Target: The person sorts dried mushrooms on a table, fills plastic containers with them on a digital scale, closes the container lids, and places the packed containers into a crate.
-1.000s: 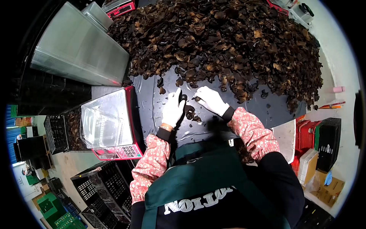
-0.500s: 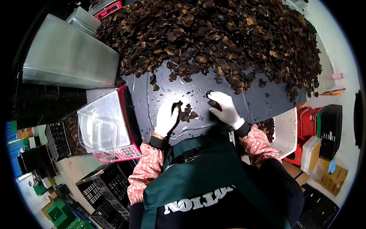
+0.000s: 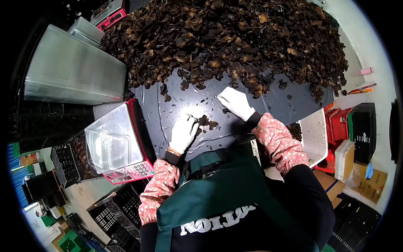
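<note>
My left hand, in a white glove, rests low over the dark grey table sheet with its fingers curled inward. What it holds, if anything, is hidden. Right beside its fingertips lie several small dark pieces of wood ear mushroom. Farther right, my right hand, also gloved, shows its back, with the fingers pressed together and pointing left. I cannot make out anything in its grip. A dark scrap lies just below it. Beyond both hands spreads a large heap of wood ear mushrooms.
On the left stands a red scale with a clear plastic tray on it. Behind it rise stacked clear containers. A white bin sits at right below the table edge, near red crates. Black crates stand lower left.
My right hand has moved slightly up and left and turned back-up, its fingers now together; the dark piece seen at its fingers is out of sight. My left fingers have curled in more.
</note>
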Tool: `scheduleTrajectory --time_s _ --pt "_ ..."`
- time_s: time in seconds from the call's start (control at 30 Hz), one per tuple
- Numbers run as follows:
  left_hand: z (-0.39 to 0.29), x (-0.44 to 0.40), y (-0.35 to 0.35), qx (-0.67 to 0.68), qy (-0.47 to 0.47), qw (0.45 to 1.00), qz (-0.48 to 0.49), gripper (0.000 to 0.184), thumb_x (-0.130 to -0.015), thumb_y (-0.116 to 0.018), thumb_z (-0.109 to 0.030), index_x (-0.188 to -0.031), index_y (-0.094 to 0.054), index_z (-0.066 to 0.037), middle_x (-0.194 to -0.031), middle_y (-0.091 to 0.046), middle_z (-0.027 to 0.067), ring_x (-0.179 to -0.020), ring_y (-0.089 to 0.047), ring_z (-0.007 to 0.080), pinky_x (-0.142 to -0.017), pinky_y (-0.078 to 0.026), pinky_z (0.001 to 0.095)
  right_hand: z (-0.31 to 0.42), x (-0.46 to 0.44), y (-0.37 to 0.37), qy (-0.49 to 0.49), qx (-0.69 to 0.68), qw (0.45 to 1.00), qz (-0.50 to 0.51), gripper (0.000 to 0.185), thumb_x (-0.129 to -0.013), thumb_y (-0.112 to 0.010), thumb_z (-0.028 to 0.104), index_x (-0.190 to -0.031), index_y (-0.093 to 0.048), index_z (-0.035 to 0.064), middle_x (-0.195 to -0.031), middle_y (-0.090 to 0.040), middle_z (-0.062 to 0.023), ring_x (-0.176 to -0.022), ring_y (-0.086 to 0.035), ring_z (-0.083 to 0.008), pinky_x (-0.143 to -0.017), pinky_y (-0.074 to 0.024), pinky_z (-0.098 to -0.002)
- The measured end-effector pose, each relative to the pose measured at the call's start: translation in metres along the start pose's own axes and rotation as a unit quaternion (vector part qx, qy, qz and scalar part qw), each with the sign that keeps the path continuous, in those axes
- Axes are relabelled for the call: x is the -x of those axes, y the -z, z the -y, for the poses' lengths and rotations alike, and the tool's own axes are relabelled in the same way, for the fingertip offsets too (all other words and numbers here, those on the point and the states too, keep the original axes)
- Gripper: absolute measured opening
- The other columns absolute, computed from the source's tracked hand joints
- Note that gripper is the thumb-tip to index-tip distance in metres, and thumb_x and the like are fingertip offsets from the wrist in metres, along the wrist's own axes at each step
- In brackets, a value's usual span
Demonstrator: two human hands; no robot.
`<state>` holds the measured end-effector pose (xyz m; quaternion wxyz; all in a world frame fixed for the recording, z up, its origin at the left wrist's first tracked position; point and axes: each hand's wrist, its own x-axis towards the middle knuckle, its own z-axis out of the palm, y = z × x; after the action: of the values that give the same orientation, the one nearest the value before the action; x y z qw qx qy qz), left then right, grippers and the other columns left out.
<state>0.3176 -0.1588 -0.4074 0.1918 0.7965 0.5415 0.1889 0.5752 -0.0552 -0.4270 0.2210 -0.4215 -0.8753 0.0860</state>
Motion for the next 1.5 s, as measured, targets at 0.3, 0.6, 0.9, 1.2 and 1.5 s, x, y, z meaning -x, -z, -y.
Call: scheduleTrajectory --time_s 0.3,0.6,0.9,1.2,1.5 --pt "-0.003 0.016 -0.006 0.086 0.149 0.977 -0.123 0.028 -0.093 -0.06 -0.016 -0.119 -0.059 -0.006 -0.101 -0.061 0.014 -0.09 -0.06 0.0316 -0.081 -0.048 0.0397 0.019 0.019 0.01 -0.305 -0.202 0.924 -0.107 0.018 -0.09 -0.066 0.024 -0.103 -0.071 0.0123 -0.098 -0.066 -0.0071 -0.091 -0.066 -0.0244 -0.081 -0.0518 -0.0339" --pt "-0.017 -0.002 -0.006 -0.096 0.009 0.995 -0.012 0.046 -0.089 -0.067 -0.031 -0.131 -0.059 -0.014 -0.122 -0.059 0.0107 -0.096 -0.058 0.0309 -0.08 -0.048 0.0401 0.047 0.024 0.014 -0.156 0.001 0.986 -0.065 0.073 -0.081 -0.074 0.048 -0.14 -0.054 0.0121 -0.13 -0.058 -0.0125 -0.116 -0.051 -0.0303 -0.099 -0.039 -0.0434" --pt "0.007 -0.011 -0.013 0.199 0.159 0.944 -0.208 0.015 -0.094 -0.056 -0.009 -0.106 -0.062 -0.003 -0.091 -0.063 0.0145 -0.084 -0.066 0.0324 -0.076 -0.052 0.0373 0.017 0.014 0.008 -0.21 -0.141 0.964 -0.082 0.018 -0.085 -0.07 0.022 -0.099 -0.064 0.0104 -0.096 -0.062 -0.0104 -0.086 -0.066 -0.0306 -0.078 -0.0532 -0.0397" --pt "-0.029 0.039 -0.005 0.037 0.094 0.994 -0.029 0.035 -0.088 -0.07 -0.024 -0.121 -0.063 -0.013 -0.106 -0.066 0.0108 -0.092 -0.068 0.0292 -0.075 -0.054 0.0378 0.075 0.04 0.031 -0.071 -0.137 0.988 0.017 0.035 -0.082 -0.062 0.004 -0.114 -0.072 0.0154 -0.097 -0.067 -0.0043 -0.082 -0.067 -0.0202 -0.07 -0.0542 -0.0286" --pt "-0.022 0.035 -0.015 0.122 0.143 0.977 -0.106 0.019 -0.086 -0.069 -0.016 -0.097 -0.057 -0.007 -0.091 -0.058 0.0096 -0.075 -0.063 0.0261 -0.068 -0.051 0.0351 0.096 0.021 -0.008 0.004 -0.037 0.999 0.029 0.021 -0.084 -0.067 0.021 -0.104 -0.063 0.0151 -0.089 -0.056 -0.0051 -0.077 -0.063 -0.0234 -0.066 -0.0515 -0.0331"
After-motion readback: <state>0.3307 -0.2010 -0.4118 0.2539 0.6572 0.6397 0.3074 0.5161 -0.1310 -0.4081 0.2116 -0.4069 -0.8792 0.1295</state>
